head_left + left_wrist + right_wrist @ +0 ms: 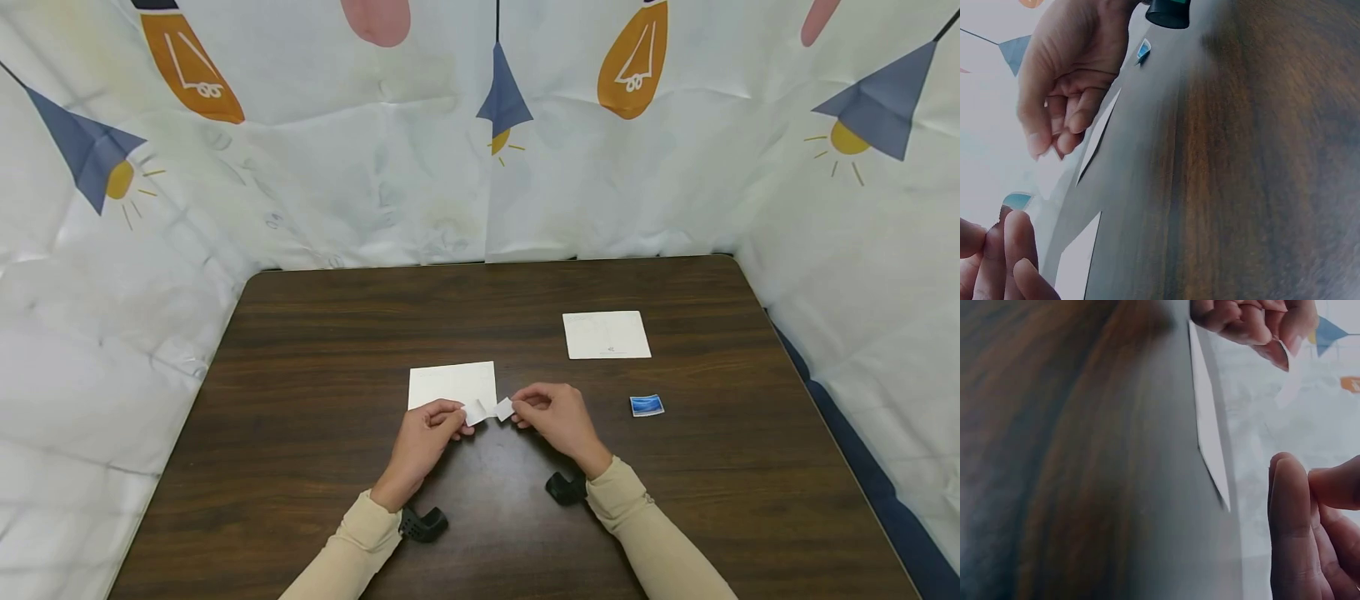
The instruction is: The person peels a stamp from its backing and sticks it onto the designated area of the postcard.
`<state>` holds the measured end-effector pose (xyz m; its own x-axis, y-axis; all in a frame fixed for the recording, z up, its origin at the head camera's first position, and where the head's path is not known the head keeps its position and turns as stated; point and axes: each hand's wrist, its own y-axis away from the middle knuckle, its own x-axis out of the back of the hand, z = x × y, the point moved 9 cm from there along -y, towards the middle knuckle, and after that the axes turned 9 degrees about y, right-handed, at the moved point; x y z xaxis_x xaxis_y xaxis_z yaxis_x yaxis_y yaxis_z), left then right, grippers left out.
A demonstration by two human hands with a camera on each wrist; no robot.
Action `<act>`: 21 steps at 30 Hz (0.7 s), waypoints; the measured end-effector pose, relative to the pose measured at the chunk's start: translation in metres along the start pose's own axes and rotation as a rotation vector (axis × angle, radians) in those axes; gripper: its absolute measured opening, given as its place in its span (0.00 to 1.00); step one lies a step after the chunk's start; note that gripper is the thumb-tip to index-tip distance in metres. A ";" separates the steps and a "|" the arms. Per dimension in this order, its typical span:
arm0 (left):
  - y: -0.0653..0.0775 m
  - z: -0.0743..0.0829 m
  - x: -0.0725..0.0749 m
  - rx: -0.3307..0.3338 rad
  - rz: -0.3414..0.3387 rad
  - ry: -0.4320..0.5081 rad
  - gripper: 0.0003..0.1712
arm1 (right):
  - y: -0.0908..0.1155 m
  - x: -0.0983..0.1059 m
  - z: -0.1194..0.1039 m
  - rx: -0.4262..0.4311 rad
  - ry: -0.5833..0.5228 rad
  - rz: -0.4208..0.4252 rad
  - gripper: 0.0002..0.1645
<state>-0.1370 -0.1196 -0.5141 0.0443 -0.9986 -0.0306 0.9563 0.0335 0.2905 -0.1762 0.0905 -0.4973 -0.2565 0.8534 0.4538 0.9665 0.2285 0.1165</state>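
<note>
My left hand (426, 442) pinches a small stamp-like sticker (476, 412) between thumb and fingers. Its pale side faces up in the head view; a blue-teal face with a scalloped edge shows on the sticker (1018, 200) in the left wrist view. Just to the right, my right hand (558, 419) pinches a small white paper piece (505, 409). In the right wrist view, the right fingers (1290, 506) hide that piece. Both hands are above the near edge of a white card (452, 385) lying on the table, its near-left corner hidden by the left hand.
A second white card (607, 335) lies farther back on the right of the dark wood table (315, 333). Nearer, a small blue picture piece (647, 406) rests on the wood. White printed cloth (390, 192) hangs behind and along both sides.
</note>
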 end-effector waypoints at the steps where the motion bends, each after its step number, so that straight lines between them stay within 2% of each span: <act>1: 0.000 0.000 0.000 -0.001 -0.001 0.005 0.08 | 0.001 0.000 0.001 -0.007 0.015 -0.005 0.05; 8: -0.001 0.001 -0.001 0.000 -0.014 0.031 0.08 | 0.005 -0.001 0.008 -0.023 0.076 -0.036 0.04; 21: -0.002 0.001 0.000 -0.009 -0.012 0.022 0.08 | 0.012 -0.008 0.013 -0.020 0.104 -0.105 0.06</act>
<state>-0.1388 -0.1192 -0.5136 0.0391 -0.9977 -0.0554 0.9592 0.0219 0.2818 -0.1631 0.0924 -0.5109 -0.3554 0.7717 0.5274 0.9346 0.3040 0.1849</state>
